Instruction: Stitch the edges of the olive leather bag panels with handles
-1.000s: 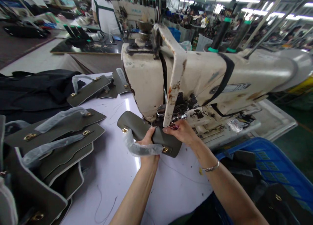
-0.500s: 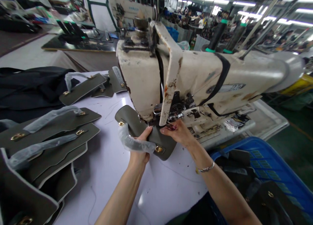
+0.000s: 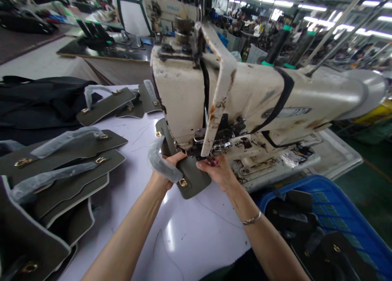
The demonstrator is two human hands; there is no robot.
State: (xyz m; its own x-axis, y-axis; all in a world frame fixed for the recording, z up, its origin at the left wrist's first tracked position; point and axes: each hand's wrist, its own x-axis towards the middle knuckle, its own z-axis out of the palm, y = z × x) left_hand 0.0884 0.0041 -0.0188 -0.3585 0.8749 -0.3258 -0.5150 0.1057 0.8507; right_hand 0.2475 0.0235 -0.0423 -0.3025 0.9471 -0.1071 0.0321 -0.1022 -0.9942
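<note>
A dark olive panel (image 3: 194, 175) with gold fittings and a plastic-wrapped handle (image 3: 162, 162) lies partly under the head of a white sewing machine (image 3: 180, 93). My left hand (image 3: 167, 171) grips the panel's left part, its thumb on top near the machine's foot and its fingers passing beneath the wrapped handle. At the panel's right edge, my right hand (image 3: 216, 171) is closed around small pinkish-red scissors (image 3: 212, 162), held close beside the foot. The scissors' tips are hardly visible.
Similar panels (image 3: 70, 154) are piled on the left of the white table (image 3: 134, 215), with more behind. A black bag (image 3: 39, 105) lies at far left. At lower right, a blue basket (image 3: 346, 203) holds more panels. Thread cones (image 3: 277, 46) stand behind the machine.
The panel has turned more lengthwise and shifted left, with its far end now further under the machine head. My left hand has moved left with it; my right hand stays by the foot.
</note>
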